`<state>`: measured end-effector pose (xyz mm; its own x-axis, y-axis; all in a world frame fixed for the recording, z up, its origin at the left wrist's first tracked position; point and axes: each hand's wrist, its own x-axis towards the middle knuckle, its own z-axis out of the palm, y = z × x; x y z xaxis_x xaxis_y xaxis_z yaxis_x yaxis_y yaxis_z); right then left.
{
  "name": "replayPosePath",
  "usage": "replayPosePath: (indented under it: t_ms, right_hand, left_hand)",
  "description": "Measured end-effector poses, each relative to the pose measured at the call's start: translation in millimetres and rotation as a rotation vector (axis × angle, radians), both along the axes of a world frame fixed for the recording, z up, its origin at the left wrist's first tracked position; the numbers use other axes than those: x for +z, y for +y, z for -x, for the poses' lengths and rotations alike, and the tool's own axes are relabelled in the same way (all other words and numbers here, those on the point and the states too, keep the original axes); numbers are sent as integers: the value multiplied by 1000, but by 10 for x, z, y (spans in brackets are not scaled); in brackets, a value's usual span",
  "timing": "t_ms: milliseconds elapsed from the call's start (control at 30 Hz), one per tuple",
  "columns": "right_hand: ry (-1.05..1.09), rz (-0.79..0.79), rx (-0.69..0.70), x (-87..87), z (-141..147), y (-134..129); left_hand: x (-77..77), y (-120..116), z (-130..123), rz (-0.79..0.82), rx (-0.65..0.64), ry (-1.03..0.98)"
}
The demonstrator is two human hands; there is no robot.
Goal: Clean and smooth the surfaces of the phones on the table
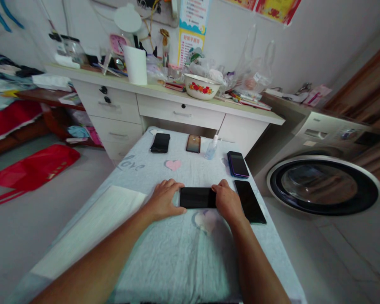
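A black smartphone (197, 198) lies sideways between my hands, low over or on the pale cloth of the table (174, 261). My left hand (165, 200) grips its left end, thumb at the lower corner and fingers at the upper one. Around the right end my right hand (228, 200) is closed, its fingers partly hidden. Just right of that hand lies a larger dark phone or tablet (250, 202), and behind it a phone with a purplish edge (238, 164). Farther back are a dark phone (161, 142), a brown-backed phone (193, 144) and a clear spray bottle (212, 147).
A long white sheet (91, 230) lies along the table's left side. Beyond stands a white desk (177, 112) bearing an enamel bowl (202, 86), a white cylinder (135, 65) and plastic bags. A washing machine (323, 135) is at the right; a red bag (34, 171) lies on the floor.
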<state>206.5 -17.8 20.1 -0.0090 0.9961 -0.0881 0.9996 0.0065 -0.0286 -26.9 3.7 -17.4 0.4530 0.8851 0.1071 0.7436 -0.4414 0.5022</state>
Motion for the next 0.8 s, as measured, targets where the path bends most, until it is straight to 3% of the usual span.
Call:
replayPosePath:
  t_ms: [533,800]
  right_hand:
    - [17,2,-60,11,-229,43]
    - [0,-2,-13,10,-248,72]
  left_hand:
    - [69,-17,-4,25,12,-21]
    - [73,-19,-1,30,22,-15]
